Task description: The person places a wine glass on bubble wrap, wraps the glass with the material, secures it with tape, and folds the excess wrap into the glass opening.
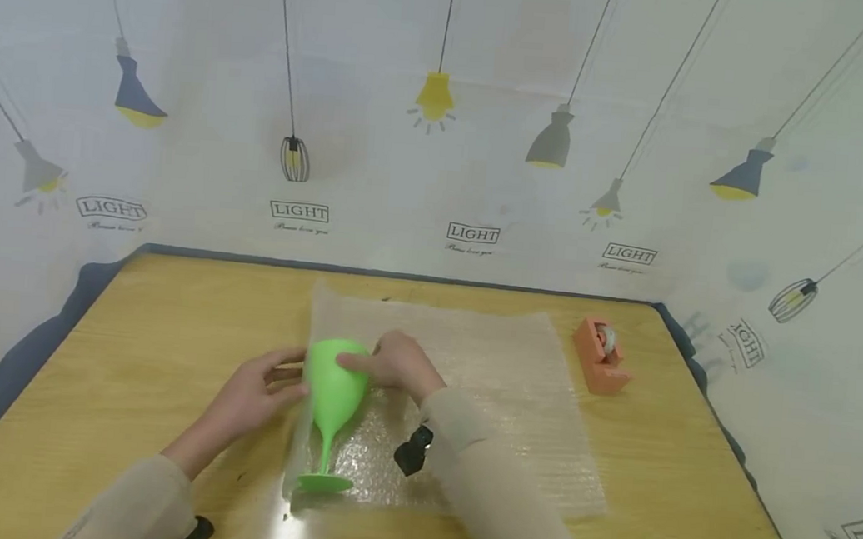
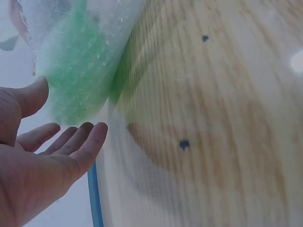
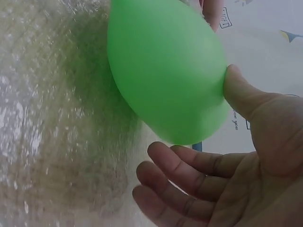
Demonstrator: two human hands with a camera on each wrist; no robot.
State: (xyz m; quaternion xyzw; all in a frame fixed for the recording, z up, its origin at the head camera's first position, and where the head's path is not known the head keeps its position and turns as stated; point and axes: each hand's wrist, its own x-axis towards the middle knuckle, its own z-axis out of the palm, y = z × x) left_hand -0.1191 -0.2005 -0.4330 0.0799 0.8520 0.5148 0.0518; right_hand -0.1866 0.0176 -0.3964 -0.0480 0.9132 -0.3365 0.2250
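A bright green plastic goblet [image 1: 335, 388] lies on a clear sheet of bubble wrap [image 1: 491, 390], close to its left edge. Its bowl points away from me and its foot towards me. My right hand [image 1: 402, 363] holds the bowl near the rim, with the thumb [image 3: 241, 92] on its surface and the fingers curved along the other side. On the left, my left hand [image 1: 258, 387] has its fingers spread and loosely bent beside the bowl. In the left wrist view the raised wrap lies between that hand and the goblet, with the thumb at the wrap.
An orange tape dispenser [image 1: 601, 357] with a roll of tape stands at the right of the wooden table [image 1: 687, 488]. Light wall cloth [image 1: 373, 240] printed with lamps hangs at the table's back and sides. Black wrist cameras [image 1: 414, 450] sit at both sleeves.
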